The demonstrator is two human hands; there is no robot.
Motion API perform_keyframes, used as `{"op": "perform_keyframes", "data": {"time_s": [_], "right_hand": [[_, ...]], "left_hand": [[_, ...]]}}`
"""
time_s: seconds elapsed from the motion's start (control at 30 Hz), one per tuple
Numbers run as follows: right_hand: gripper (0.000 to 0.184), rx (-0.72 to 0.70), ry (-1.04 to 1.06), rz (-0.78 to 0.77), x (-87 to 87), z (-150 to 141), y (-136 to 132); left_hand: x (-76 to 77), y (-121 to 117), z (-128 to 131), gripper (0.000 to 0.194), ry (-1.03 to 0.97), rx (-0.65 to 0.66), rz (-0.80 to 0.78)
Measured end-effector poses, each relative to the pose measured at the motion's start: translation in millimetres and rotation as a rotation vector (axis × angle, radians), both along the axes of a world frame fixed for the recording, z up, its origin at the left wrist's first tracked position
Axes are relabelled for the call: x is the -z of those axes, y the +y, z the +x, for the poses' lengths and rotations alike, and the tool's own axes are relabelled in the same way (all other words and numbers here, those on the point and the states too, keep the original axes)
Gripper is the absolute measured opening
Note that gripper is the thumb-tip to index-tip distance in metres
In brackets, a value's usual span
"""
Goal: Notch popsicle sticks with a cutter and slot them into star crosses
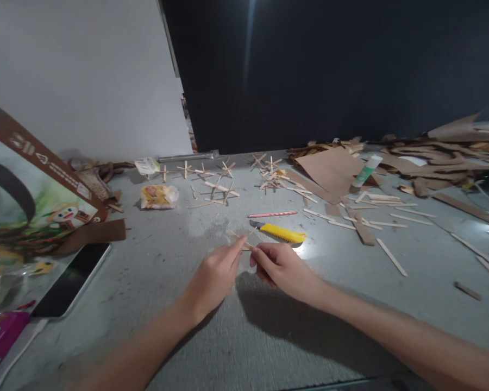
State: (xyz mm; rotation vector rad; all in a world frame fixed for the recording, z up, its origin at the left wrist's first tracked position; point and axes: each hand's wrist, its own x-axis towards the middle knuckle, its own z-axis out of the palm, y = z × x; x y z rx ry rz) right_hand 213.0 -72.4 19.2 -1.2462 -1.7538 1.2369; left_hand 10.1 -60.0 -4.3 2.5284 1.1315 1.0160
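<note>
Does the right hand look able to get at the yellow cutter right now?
Probably yes: the yellow cutter lies just beyond the right hand with nothing on top, though that hand seems busy with thin sticks.

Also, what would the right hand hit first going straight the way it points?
Likely the left hand: the right hand points toward its fingers, just past the thin wooden sticks at the right fingertips. Relative height is unclear.

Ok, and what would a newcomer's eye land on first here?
Probably the bright yellow cutter, lying just beyond the two hands, left and right, which meet over thin wooden sticks. Next, the black phone on the left and the big dark panel behind the table.
</note>
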Motion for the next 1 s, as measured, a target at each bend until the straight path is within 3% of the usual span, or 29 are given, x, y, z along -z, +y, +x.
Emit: {"op": "perform_keyframes", "data": {"time_s": [0.27, 0.43, 0.53, 0.63, 0.87, 1.0], "right_hand": [[0.045, 0.007, 0.051, 0.017, 4.1, -6, -4], [0.041, 0.002, 0.058, 0.049, 4.8, -5, -3], [0.036, -0.024, 0.015, 0.086, 6.6, -4, -2], [0.035, -0.017, -0.021, 0.098, 8.7, -3, 0], [0.031, -0.013, -0.120, 0.229, 7.1, -4, -1], [0.030, -0.018, -0.091, 0.196, 6.7, -4, -1]], "left_hand": [[0.3, -9, 5, 0.040, 0.045, 0.079, -0.005], [-1.3, -6, 8, 0.041, -0.136, -0.097, -0.224], [-3.3, -1, 8, 0.028, -0.262, -0.163, -0.326], [-9.1, 1, 9, 0.018, -0.296, -0.111, -0.377], [-18.0, -1, 19, 0.030, -0.560, 0.039, -0.731], [-14.4, 4, 19, 0.035, -0.623, 0.040, -0.821]]}}
